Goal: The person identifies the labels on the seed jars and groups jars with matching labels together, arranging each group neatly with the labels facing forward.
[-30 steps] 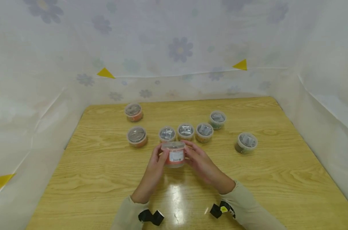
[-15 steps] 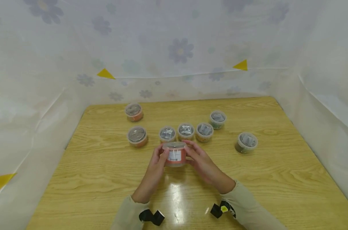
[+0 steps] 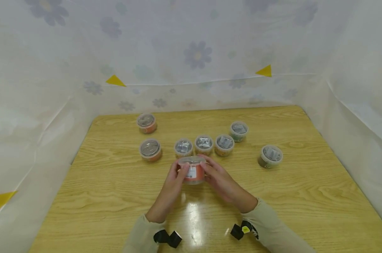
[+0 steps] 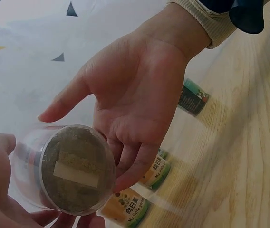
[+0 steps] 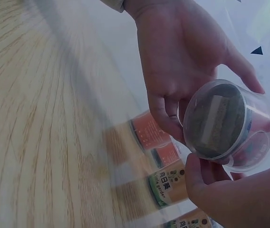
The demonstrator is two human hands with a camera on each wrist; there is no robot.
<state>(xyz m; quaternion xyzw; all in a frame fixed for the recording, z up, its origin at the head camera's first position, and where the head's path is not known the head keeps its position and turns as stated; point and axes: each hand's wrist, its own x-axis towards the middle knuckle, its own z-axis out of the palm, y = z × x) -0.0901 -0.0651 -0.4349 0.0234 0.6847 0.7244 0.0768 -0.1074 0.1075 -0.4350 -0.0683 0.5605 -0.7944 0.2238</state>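
Observation:
Both hands hold a clear plastic tub with a red-orange band and a white label, raised over the near middle of the table. My left hand grips its left side, thumb across the label. From the right, my right hand grips it, thumb near the lid rim. In the left wrist view the tub turns its see-through base outward, showing dark brown contents and a pale strip. The same base of the tub shows in the right wrist view, with fingers of both hands around it.
Two red-banded tubs stand at the left, one behind the other. A row of orange-banded tubs stands just beyond the hands. Green-banded tubs are at the back right and right. A white flowered curtain surrounds the wooden table.
The held tub has turned between the hands, so its label is now partly behind my left thumb and more red band shows on the right. The other tubs have not moved.

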